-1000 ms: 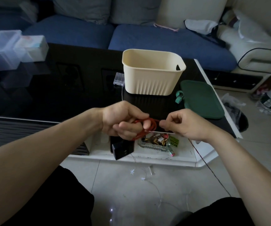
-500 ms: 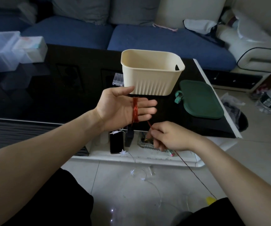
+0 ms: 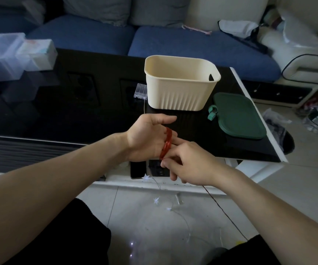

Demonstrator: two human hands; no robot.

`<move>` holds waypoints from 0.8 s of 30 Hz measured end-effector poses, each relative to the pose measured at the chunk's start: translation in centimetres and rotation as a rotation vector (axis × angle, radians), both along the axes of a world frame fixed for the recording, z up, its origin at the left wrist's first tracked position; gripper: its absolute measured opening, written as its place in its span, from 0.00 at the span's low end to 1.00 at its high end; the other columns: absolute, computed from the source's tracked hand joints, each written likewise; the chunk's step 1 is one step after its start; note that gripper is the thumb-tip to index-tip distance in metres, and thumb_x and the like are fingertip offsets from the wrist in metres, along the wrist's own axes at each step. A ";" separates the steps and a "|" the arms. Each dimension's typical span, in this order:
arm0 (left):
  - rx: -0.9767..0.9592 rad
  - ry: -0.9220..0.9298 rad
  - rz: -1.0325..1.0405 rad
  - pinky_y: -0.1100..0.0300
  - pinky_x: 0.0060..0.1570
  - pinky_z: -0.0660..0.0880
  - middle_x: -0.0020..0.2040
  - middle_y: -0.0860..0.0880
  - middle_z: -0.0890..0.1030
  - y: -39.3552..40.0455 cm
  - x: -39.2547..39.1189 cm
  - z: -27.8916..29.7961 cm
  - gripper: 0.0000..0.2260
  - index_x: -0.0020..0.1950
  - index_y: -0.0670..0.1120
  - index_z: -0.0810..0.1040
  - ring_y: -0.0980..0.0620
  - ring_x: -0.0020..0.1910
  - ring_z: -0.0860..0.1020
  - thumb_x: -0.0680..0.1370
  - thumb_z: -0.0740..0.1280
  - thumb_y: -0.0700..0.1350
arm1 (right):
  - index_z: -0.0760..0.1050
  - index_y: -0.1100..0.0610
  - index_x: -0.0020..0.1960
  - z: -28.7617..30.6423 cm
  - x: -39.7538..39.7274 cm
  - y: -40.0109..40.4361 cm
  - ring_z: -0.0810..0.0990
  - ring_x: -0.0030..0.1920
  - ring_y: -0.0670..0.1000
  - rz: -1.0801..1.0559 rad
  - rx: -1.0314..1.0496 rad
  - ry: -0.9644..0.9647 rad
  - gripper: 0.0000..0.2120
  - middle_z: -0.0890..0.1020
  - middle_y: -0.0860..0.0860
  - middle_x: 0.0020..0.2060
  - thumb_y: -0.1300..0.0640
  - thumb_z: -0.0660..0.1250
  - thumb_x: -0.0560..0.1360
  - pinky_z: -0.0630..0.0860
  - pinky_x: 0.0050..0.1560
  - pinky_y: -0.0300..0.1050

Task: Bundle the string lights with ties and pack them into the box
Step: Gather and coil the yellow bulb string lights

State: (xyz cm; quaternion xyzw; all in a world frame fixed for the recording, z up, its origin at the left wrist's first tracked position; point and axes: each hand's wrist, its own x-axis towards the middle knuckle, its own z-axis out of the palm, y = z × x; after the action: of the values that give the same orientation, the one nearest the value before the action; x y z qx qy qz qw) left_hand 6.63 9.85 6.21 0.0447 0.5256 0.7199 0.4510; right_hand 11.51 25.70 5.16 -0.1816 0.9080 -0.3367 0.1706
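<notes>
- The left hand (image 3: 144, 138) was held flat, palm up, fingers straight, with red wire (image 3: 166, 144) coiled around them.
- The right hand (image 3: 188, 165) pinched the wire at the coil's 6 o'clock.
- The cream box (image 3: 179, 92) stood at 12 o'clock on the black table (image 3: 77, 111), its green lid (image 3: 238, 115) at 3 o'clock.

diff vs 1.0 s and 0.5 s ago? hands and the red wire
The left hand opened from a fist at 1.0 s ago to flat fingers, and the red wire now sits as a coil around them. The right hand dropped low at 0.5 s ago, then came back up against the coil, pinching the wire at its lower end. Cream box, green lid and clear battery case unmoved.
</notes>
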 end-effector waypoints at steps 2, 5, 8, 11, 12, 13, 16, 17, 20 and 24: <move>-0.001 0.018 -0.084 0.44 0.62 0.65 0.53 0.35 0.78 -0.2 -0.3 -0.5 0.35 0.67 0.25 0.65 0.37 0.55 0.72 0.76 0.61 0.56 | 0.83 0.59 0.41 0.4 0.1 0.3 0.80 0.25 0.42 -0.023 -0.020 0.009 0.10 0.83 0.49 0.30 0.59 0.67 0.79 0.72 0.28 0.32; -0.031 0.050 -0.230 0.44 0.60 0.69 0.52 0.34 0.75 -0.2 -0.1 -0.9 0.32 0.65 0.27 0.70 0.36 0.52 0.74 0.78 0.60 0.56 | 0.81 0.54 0.36 0.9 -0.2 0.7 0.80 0.25 0.42 -0.070 -0.018 0.077 0.09 0.83 0.48 0.27 0.55 0.75 0.74 0.72 0.27 0.32; -0.139 0.128 -0.397 0.50 0.49 0.75 0.52 0.32 0.78 0.2 0.7 -0.4 0.23 0.59 0.39 0.76 0.34 0.48 0.79 0.81 0.56 0.57 | 0.79 0.51 0.33 1.4 -0.6 1.4 0.79 0.27 0.42 -0.069 -0.015 0.078 0.13 0.82 0.48 0.26 0.50 0.82 0.66 0.73 0.29 0.36; -0.267 0.208 -0.511 0.61 0.30 0.64 0.53 0.31 0.80 0.4 1.0 -0.3 0.26 0.63 0.38 0.70 0.47 0.30 0.79 0.81 0.54 0.60 | 0.78 0.51 0.33 1.8 -0.9 2.3 0.77 0.28 0.42 -0.016 -0.064 0.019 0.15 0.81 0.48 0.27 0.47 0.84 0.63 0.71 0.30 0.35; -0.298 0.227 -0.526 0.59 0.29 0.57 0.49 0.34 0.81 0.5 0.9 -0.4 0.27 0.64 0.36 0.69 0.51 0.24 0.74 0.81 0.55 0.60 | 0.78 0.51 0.33 1.8 -1.1 2.6 0.78 0.29 0.42 -0.002 -0.106 -0.007 0.15 0.82 0.48 0.28 0.48 0.84 0.62 0.71 0.31 0.35; -0.320 0.236 -0.541 0.55 0.32 0.53 0.45 0.36 0.82 0.5 0.8 -0.5 0.29 0.65 0.33 0.69 0.54 0.21 0.70 0.81 0.55 0.59 | 0.79 0.52 0.34 1.7 -1.2 3.0 0.79 0.30 0.43 0.004 -0.139 -0.028 0.14 0.83 0.49 0.29 0.49 0.83 0.62 0.72 0.32 0.35; -0.321 0.262 -0.524 0.50 0.38 0.49 0.33 0.45 0.80 0.5 0.6 -1.0 0.27 0.64 0.32 0.73 0.57 0.18 0.64 0.81 0.56 0.56 | 0.81 0.53 0.38 1.6 -1.9 4.2 0.78 0.31 0.46 -0.038 -0.145 -0.071 0.18 0.82 0.50 0.30 0.43 0.82 0.58 0.73 0.36 0.43; -0.306 0.275 -0.492 0.49 0.38 0.49 0.29 0.47 0.78 0.5 0.6 -1.2 0.24 0.61 0.33 0.76 0.57 0.17 0.63 0.83 0.56 0.53 | 0.82 0.53 0.39 1.5 -2.2 4.8 0.77 0.32 0.46 -0.052 -0.135 -0.089 0.20 0.82 0.49 0.30 0.41 0.81 0.57 0.72 0.36 0.45; -0.289 0.279 -0.436 0.55 0.30 0.53 0.21 0.50 0.69 0.4 0.4 -1.1 0.19 0.52 0.38 0.81 0.56 0.17 0.59 0.85 0.54 0.48 | 0.83 0.54 0.42 1.2 -2.7 6.4 0.76 0.32 0.46 -0.077 -0.138 -0.129 0.20 0.81 0.49 0.30 0.39 0.79 0.61 0.71 0.35 0.41; -0.269 0.237 -0.506 0.55 0.27 0.50 0.20 0.50 0.66 0.2 0.3 -0.4 0.21 0.53 0.35 0.79 0.55 0.17 0.57 0.85 0.52 0.47 | 0.81 0.56 0.39 1.1 -3.0 7.2 0.75 0.32 0.47 -0.143 -0.220 -0.009 0.17 0.82 0.58 0.32 0.42 0.77 0.64 0.72 0.35 0.37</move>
State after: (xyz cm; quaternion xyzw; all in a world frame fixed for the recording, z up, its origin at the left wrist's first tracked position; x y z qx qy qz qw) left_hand 6.91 10.03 5.78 0.1974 0.6374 0.4985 0.5535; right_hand 8.55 32.88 6.22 -0.1327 0.8755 -0.4463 0.1294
